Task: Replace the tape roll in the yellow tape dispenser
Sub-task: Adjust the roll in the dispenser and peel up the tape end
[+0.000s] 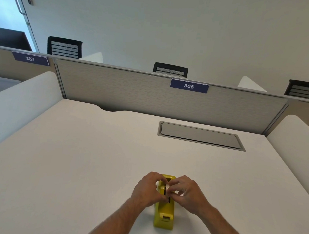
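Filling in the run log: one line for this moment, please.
stage: roll at dispenser | left hand: on yellow tape dispenser | right hand: on tape roll | surface: white desk

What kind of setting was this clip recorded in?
Most likely a shared office or study room with numbered desk carrels. A fabric divider panel carries a "306" label, with "307" next door; mesh-backed chairs stand beyond, and the white desk has a flush cable hatch.
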{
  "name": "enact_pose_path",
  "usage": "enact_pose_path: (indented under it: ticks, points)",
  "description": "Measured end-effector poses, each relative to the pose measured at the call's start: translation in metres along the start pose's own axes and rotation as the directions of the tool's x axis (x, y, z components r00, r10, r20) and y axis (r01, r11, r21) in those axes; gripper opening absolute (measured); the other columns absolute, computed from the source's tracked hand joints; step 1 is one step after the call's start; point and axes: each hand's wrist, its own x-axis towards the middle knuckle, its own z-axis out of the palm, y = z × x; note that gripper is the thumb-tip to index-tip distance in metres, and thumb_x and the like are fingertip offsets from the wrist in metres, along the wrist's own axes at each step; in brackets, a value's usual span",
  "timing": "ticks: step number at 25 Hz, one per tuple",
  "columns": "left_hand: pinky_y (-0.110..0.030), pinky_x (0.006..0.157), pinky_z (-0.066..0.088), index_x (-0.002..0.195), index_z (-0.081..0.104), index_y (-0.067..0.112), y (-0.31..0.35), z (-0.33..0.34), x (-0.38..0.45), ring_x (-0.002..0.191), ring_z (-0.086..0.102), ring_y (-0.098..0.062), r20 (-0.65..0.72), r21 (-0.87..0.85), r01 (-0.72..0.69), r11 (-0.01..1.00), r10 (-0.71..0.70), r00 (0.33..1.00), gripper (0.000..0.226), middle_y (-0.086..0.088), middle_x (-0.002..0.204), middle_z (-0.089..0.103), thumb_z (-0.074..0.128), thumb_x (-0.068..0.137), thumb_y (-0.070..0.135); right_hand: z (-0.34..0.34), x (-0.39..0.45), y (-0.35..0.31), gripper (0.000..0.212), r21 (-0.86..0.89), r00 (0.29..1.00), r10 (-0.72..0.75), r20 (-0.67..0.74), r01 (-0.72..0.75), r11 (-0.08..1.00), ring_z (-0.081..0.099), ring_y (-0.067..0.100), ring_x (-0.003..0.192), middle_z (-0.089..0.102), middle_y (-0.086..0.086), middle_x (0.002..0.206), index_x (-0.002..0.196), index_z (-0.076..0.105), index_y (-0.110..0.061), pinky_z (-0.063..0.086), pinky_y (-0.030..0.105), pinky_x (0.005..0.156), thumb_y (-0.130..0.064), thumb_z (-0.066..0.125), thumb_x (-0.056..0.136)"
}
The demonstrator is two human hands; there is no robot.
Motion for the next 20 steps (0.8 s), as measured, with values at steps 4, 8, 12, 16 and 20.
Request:
enact_pose_path:
  ticks: [4, 8, 12, 16, 20]
  points:
    - [-0.025, 0.082, 0.054, 0.099, 0.060, 0.046, -0.0003, -0.0007, 0.0003, 0.101, 0.056, -0.006, 0.007, 0.002, -0.003, 1.000, 0.003, 1.000, 0.054, 0.023, 0.117, 0.051, 0.089, 0.053, 0.045, -0.0019, 0.0010, 0.0006, 0.018, -0.005, 1.000, -0.014, 0.011, 0.014, 1.000, 0.056, 0.006, 0.098, 0.070, -0.016, 0.103, 0.099, 0.077, -0.034, 0.055, 0.025, 0.071, -0.029, 0.076, 0.081]
    - [-0.025, 0.082, 0.053, 0.102, 0.061, 0.045, 0.0001, -0.0009, 0.0005, 0.102, 0.056, -0.007, 0.008, 0.002, 0.001, 1.000, -0.001, 1.000, 0.056, 0.022, 0.117, 0.051, 0.089, 0.053, 0.044, -0.0036, 0.0040, 0.0012, 0.014, -0.033, 0.999, -0.037, 0.032, 0.038, 0.999, 0.055, 0.005, 0.096, 0.070, -0.016, 0.101, 0.093, 0.078, -0.034, 0.055, 0.028, 0.071, -0.030, 0.076, 0.080]
    - [-0.028, 0.084, 0.054, 0.102, 0.061, 0.044, 0.0012, -0.0017, 0.0003, 0.103, 0.056, -0.008, 0.011, 0.007, 0.004, 1.000, -0.004, 1.000, 0.056, 0.022, 0.118, 0.051, 0.090, 0.054, 0.042, -0.0029, 0.0048, 0.0013, 0.013, -0.051, 0.998, -0.053, 0.034, 0.054, 0.997, 0.054, 0.004, 0.093, 0.069, -0.017, 0.099, 0.091, 0.077, -0.034, 0.054, 0.028, 0.070, -0.031, 0.075, 0.079]
    - [-0.032, 0.086, 0.055, 0.105, 0.062, 0.042, 0.0013, -0.0028, 0.0007, 0.104, 0.057, -0.009, 0.013, 0.016, 0.004, 1.000, -0.004, 1.000, 0.057, 0.019, 0.120, 0.052, 0.090, 0.055, 0.041, -0.0038, 0.0051, 0.0016, 0.011, -0.063, 0.997, -0.068, 0.042, 0.071, 0.995, 0.053, 0.003, 0.093, 0.067, -0.017, 0.098, 0.090, 0.076, -0.034, 0.053, 0.029, 0.071, -0.031, 0.074, 0.079]
    - [-0.031, 0.086, 0.055, 0.103, 0.062, 0.043, 0.0022, -0.0032, 0.0005, 0.103, 0.057, -0.008, 0.017, 0.015, 0.008, 1.000, -0.008, 1.000, 0.057, 0.020, 0.119, 0.052, 0.090, 0.054, 0.041, -0.0025, 0.0035, 0.0023, 0.013, -0.051, 0.997, -0.062, 0.036, 0.064, 0.997, 0.055, 0.004, 0.094, 0.069, -0.015, 0.100, 0.092, 0.076, -0.034, 0.054, 0.031, 0.071, -0.031, 0.074, 0.080]
